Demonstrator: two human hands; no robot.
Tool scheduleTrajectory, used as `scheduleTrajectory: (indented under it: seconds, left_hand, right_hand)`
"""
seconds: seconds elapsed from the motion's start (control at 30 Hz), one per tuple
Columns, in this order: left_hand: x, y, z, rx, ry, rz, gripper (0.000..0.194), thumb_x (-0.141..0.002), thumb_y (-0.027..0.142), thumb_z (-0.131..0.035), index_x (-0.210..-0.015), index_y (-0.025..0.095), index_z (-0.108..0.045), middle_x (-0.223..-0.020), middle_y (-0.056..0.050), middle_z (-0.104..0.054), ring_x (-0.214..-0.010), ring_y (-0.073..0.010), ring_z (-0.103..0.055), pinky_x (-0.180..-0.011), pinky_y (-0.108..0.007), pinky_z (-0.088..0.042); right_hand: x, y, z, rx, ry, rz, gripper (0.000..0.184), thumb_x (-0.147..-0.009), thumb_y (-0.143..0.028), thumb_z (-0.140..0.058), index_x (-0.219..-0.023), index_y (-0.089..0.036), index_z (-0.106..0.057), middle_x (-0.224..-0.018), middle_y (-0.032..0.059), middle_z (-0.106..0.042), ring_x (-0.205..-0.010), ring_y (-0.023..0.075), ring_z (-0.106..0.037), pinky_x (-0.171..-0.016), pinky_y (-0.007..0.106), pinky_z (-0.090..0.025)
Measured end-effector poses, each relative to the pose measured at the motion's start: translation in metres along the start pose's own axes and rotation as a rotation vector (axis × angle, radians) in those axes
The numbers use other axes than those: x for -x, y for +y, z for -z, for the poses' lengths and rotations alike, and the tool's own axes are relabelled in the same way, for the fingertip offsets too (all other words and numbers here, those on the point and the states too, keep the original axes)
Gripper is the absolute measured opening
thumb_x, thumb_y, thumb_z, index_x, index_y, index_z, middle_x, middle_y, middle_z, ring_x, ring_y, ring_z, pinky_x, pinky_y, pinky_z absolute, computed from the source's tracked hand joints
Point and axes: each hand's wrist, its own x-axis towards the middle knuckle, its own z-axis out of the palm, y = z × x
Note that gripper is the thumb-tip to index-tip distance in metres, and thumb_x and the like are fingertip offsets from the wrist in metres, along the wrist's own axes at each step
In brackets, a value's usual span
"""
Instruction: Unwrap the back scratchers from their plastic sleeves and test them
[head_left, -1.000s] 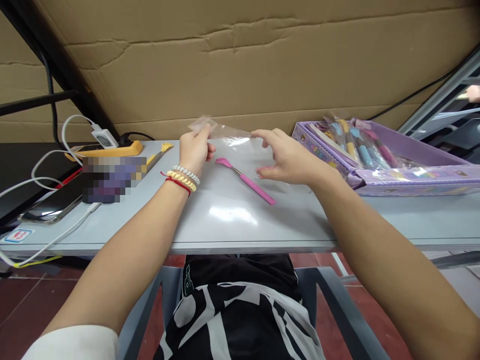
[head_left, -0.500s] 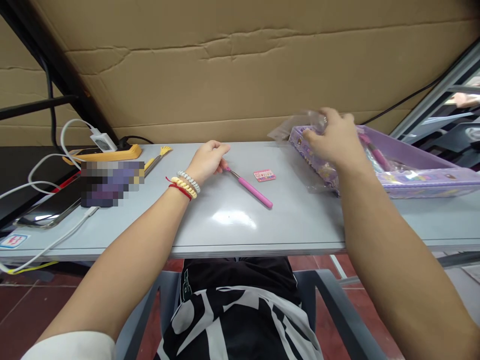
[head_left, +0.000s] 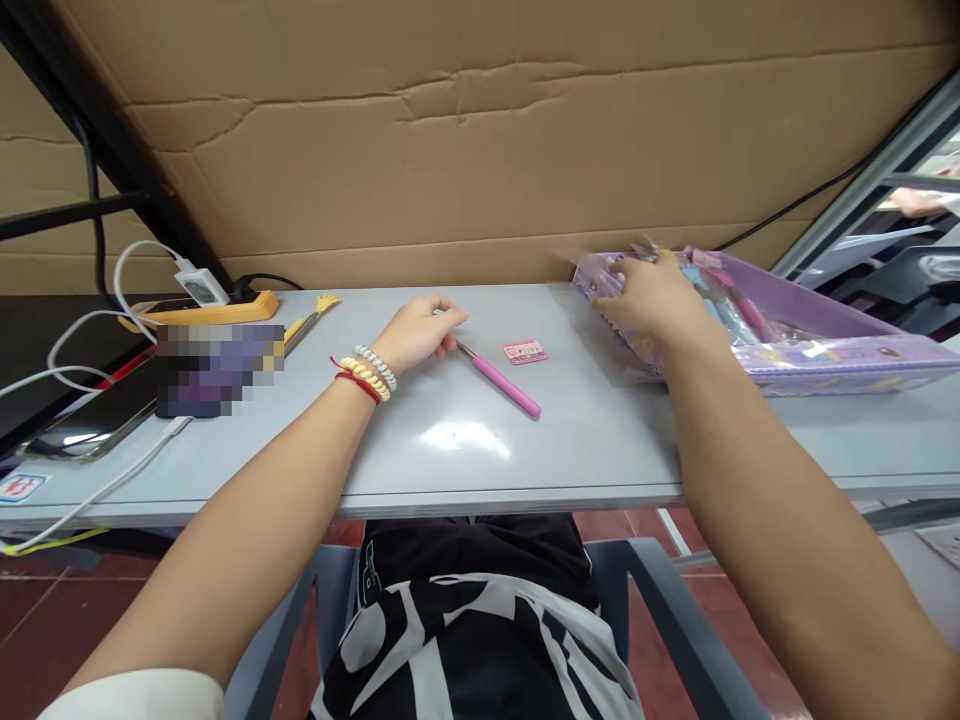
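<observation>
On the desk lies a pink-handled telescopic stick (head_left: pixel 506 387) with a thin metal shaft. My left hand (head_left: pixel 424 332) is curled around its far end, which the fingers hide. Just right of the stick sits a small pink printed card (head_left: pixel 526 351). My right hand (head_left: pixel 651 298) is at the left end of a purple patterned box (head_left: pixel 847 365), its fingers on a crinkled clear plastic bag (head_left: pixel 596 262) that is partly blurred. Inside the box, a pink stick (head_left: pixel 750 305) and other plastic-wrapped items show.
At the left, a yellow power strip (head_left: pixel 247 308) carries a white charger (head_left: pixel 201 284) and cables. A phone (head_left: pixel 97 420), a blurred-out object (head_left: pixel 217 370) and a yellow-tipped stick (head_left: pixel 307 325) lie nearby. Cardboard (head_left: pixel 405 180) stands behind the desk.
My right hand has moved slightly left and lower over the box, taking the plastic bag in with it. More of the box's contents show. My left hand stays by the stick's end.
</observation>
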Motion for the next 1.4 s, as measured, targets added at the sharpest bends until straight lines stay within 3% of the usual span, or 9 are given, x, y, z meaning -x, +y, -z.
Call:
scheduleTrajectory:
  seconds: [0.13, 0.33, 0.43, 0.57, 0.67, 0.77, 0.93, 1.1, 1.4]
  left_hand:
    - [-0.001, -0.002, 0.000, -0.025, -0.027, -0.007, 0.017, -0.085, 0.035, -0.056, -0.087, 0.019, -0.057, -0.064, 0.001, -0.062, -0.052, -0.0088, -0.054, -0.053, -0.022, -0.041]
    - [-0.002, -0.004, 0.000, -0.080, -0.066, -0.020, 0.016, -0.085, 0.035, -0.056, -0.086, 0.019, -0.058, -0.063, 0.002, -0.062, -0.052, -0.0089, -0.055, -0.055, -0.022, -0.041]
    - [-0.002, -0.004, -0.001, -0.097, -0.074, -0.024, 0.017, -0.084, 0.036, -0.056, -0.084, 0.019, -0.058, -0.063, 0.002, -0.061, -0.053, -0.0092, -0.054, -0.055, -0.022, -0.042]
    - [-0.001, -0.005, -0.001, -0.124, -0.082, -0.037, 0.018, -0.083, 0.037, -0.057, -0.084, 0.019, -0.060, -0.063, 0.001, -0.062, -0.054, -0.0098, -0.055, -0.056, -0.023, -0.042]
    - [0.001, -0.004, -0.002, -0.164, -0.088, -0.044, 0.019, -0.082, 0.038, -0.059, -0.084, 0.019, -0.062, -0.063, 0.001, -0.063, -0.054, -0.0104, -0.055, -0.056, -0.023, -0.042]
    - [0.002, -0.004, -0.002, -0.194, -0.098, -0.051, 0.019, -0.081, 0.037, -0.060, -0.083, 0.019, -0.064, -0.063, 0.000, -0.064, -0.053, -0.0103, -0.054, -0.055, -0.024, -0.041]
    - [0.001, -0.005, -0.003, -0.230, -0.129, -0.070, 0.021, -0.080, 0.039, -0.060, -0.083, 0.019, -0.065, -0.063, 0.000, -0.064, -0.054, -0.0108, -0.054, -0.055, -0.024, -0.041]
    - [0.001, -0.005, -0.003, -0.264, -0.160, -0.085, 0.022, -0.081, 0.039, -0.059, -0.083, 0.018, -0.065, -0.063, 0.000, -0.064, -0.053, -0.0104, -0.053, -0.056, -0.024, -0.042]
    - [0.002, -0.004, -0.003, -0.277, -0.170, -0.101, 0.021, -0.080, 0.038, -0.060, -0.082, 0.018, -0.065, -0.064, -0.001, -0.064, -0.053, -0.0104, -0.053, -0.055, -0.024, -0.041]
  right_hand:
    - [0.003, -0.010, 0.002, 0.098, -0.105, -0.081, 0.049, -0.083, -0.031, -0.056, -0.131, -0.022, -0.056, -0.130, 0.0198, -0.053, -0.111, 0.0333, -0.057, -0.086, 0.045, -0.047]
    - [0.008, -0.024, 0.003, 0.284, -0.222, -0.088, 0.038, -0.081, -0.028, -0.057, -0.115, -0.015, -0.068, -0.121, 0.0209, -0.063, -0.117, 0.0361, -0.055, -0.089, 0.047, -0.048]
    - [0.004, -0.020, -0.004, 0.279, -0.219, 0.022, 0.045, -0.082, -0.033, -0.057, -0.123, -0.015, -0.066, -0.130, 0.0211, -0.058, -0.125, 0.0384, -0.048, -0.094, 0.049, -0.046]
    - [-0.001, -0.020, -0.019, 0.223, -0.299, 0.267, 0.057, -0.087, -0.044, -0.052, -0.140, -0.022, -0.054, -0.145, 0.0142, -0.049, -0.136, 0.0383, -0.037, -0.106, 0.051, -0.038]
    - [-0.004, -0.025, -0.029, 0.238, -0.377, 0.319, 0.059, -0.088, -0.043, -0.049, -0.143, -0.022, -0.051, -0.148, 0.0134, -0.047, -0.137, 0.0386, -0.037, -0.107, 0.054, -0.035]
    - [-0.005, -0.028, -0.034, 0.256, -0.432, 0.299, 0.056, -0.086, -0.037, -0.052, -0.137, -0.016, -0.056, -0.142, 0.0191, -0.052, -0.131, 0.0389, -0.045, -0.102, 0.052, -0.042]
    - [0.000, -0.029, -0.026, 0.188, -0.302, 0.184, 0.056, -0.081, -0.032, -0.057, -0.133, -0.011, -0.057, -0.133, 0.0237, -0.057, -0.121, 0.0387, -0.056, -0.090, 0.046, -0.050]
    - [0.007, -0.036, -0.017, 0.167, -0.327, 0.093, 0.056, -0.078, -0.028, -0.060, -0.131, -0.011, -0.058, -0.126, 0.0223, -0.062, -0.108, 0.0344, -0.063, -0.080, 0.039, -0.052]
    - [0.002, -0.035, -0.026, 0.151, -0.240, 0.100, 0.055, -0.077, -0.024, -0.061, -0.130, -0.009, -0.058, -0.135, 0.0238, -0.052, -0.119, 0.0382, -0.056, -0.092, 0.042, -0.048]
